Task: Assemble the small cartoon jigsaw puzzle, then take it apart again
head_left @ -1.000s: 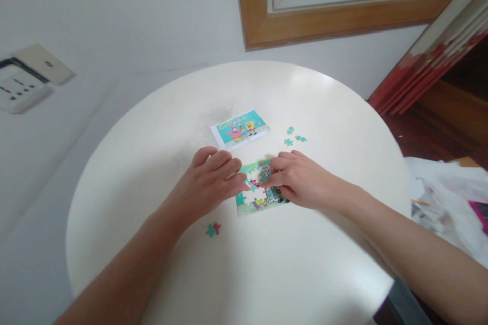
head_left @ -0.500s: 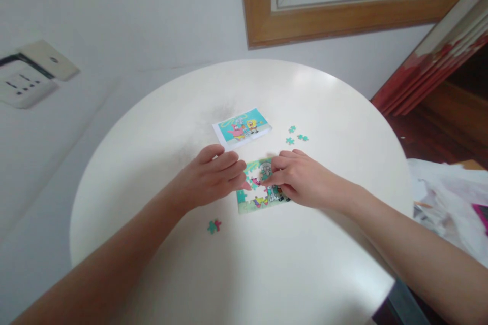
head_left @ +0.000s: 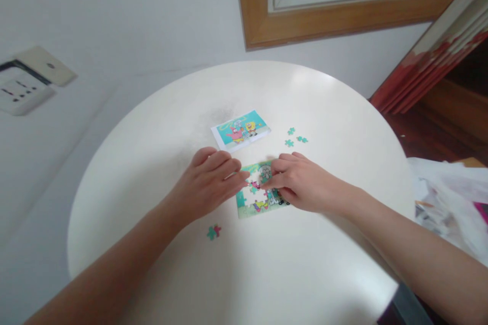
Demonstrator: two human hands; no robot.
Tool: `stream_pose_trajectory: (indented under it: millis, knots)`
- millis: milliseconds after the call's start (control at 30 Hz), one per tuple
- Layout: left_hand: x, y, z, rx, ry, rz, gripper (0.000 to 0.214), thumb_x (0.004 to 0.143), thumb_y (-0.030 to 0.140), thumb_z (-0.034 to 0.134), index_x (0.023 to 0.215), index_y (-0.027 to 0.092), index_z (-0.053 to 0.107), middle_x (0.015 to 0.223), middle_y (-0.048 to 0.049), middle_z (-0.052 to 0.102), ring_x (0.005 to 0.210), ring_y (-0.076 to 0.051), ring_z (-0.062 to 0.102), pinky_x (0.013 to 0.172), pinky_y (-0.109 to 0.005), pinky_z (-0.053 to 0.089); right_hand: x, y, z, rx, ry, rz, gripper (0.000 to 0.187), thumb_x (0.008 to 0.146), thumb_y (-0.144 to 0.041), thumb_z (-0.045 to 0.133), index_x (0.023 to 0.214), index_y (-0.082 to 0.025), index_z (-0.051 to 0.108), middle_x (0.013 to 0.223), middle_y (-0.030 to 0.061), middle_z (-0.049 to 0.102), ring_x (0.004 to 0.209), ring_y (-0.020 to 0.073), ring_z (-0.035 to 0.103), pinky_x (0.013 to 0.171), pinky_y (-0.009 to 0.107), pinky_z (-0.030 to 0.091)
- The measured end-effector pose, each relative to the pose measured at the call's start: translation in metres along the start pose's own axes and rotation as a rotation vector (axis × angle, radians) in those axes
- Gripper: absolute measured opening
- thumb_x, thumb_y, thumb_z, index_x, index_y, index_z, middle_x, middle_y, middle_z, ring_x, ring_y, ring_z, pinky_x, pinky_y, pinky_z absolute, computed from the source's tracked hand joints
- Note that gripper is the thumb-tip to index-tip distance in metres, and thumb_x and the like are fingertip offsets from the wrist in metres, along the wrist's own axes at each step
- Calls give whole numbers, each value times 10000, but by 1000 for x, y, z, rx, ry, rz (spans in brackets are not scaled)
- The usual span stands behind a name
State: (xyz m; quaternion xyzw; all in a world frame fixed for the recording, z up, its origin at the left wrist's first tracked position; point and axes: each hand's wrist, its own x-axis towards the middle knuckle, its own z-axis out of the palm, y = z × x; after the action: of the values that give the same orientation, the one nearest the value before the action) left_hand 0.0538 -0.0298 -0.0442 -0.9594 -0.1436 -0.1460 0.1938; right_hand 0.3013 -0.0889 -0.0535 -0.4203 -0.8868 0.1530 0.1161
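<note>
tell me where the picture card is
In the head view, the picture card lies on the table just beyond the left hand and the partly filled puzzle, left of three loose teal pieces.

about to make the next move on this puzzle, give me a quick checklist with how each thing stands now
1. Puzzle flat on the white table: ok, looks flat.
2. Middle of the puzzle filled: not ok, white gaps show.
3. Right hand at the puzzle: ok, over its right side.
4. Left hand gripping a piece: cannot tell, its fingertips are by the puzzle's left part.
5. Printed picture card readable: ok, image in plain view beyond the puzzle.
6. Three loose teal pieces uncovered: ok.
</note>
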Motion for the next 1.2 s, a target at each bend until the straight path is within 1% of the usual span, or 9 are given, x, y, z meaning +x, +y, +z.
stream_pose_trajectory:
  millis: [67,167,300,433,500,600,767,1100,1200]
  knots:
    - [-5,14,-3,-108,-24,-53,97,940,263,553,1003,244,624,901,2,651,872,-192,526,844,-376,344,0,0,1,12,10,-5,365,835,-128,506,1091,-269,724,903,57,613,854,195,504,763,327,330]
    - [-11,38,-9,-184,-76,-126,189,939,274,542,1105,229,620,819,-6,618,820,-201,507,805,-371,350,1,0,3,33,42,-4,320,839,-130,516,1047,-248,729,893,56,611,854,193,515,783,329,350]
    - [-11,66,-13,-179,-145,-199,371,949,396,504,1246,186,577,794,-22,585,783,-217,483,720,-372,321,5,1,8,84,92,-1,231,849,-158,550,988,-211,727,893,65,602,869,195,533,805,328,389]
    - [-8,82,-10,-159,-180,-257,483,940,485,480,1279,151,564,804,-39,576,793,-231,476,690,-379,293,14,-2,7,160,107,55,246,861,-164,566,1066,-159,702,892,82,598,873,195,549,819,324,435]
    - [-7,85,-8,-156,-189,-293,508,927,518,483,1266,150,574,818,-44,574,802,-238,474,685,-383,285,18,-6,4,181,84,84,266,856,-167,586,1097,-143,695,901,88,598,871,195,559,813,321,452]
    - [-7,88,-6,-172,-197,-349,506,916,529,496,1240,151,589,844,-47,574,815,-242,472,701,-392,289,24,-10,1,213,27,116,253,845,-152,598,1073,-136,707,908,85,588,780,161,564,743,289,466]
    - [-8,89,-5,-197,-220,-383,469,918,521,489,1198,162,608,863,-51,573,844,-251,471,730,-403,292,27,-8,6,300,5,134,256,858,-122,544,1051,-168,705,907,51,561,650,99,537,655,242,452]
    - [-6,91,-4,-175,-214,-393,442,923,465,500,1220,154,602,858,-50,583,832,-245,472,707,-400,305,30,-10,16,279,39,198,226,819,-78,527,961,-180,671,853,20,589,739,118,554,685,230,422]
    - [-6,93,-4,-186,-197,-423,411,922,451,506,1210,177,611,919,-64,609,855,-248,484,719,-400,323,32,-10,16,273,30,207,233,833,-77,505,969,-181,663,870,24,600,761,124,556,715,242,422]
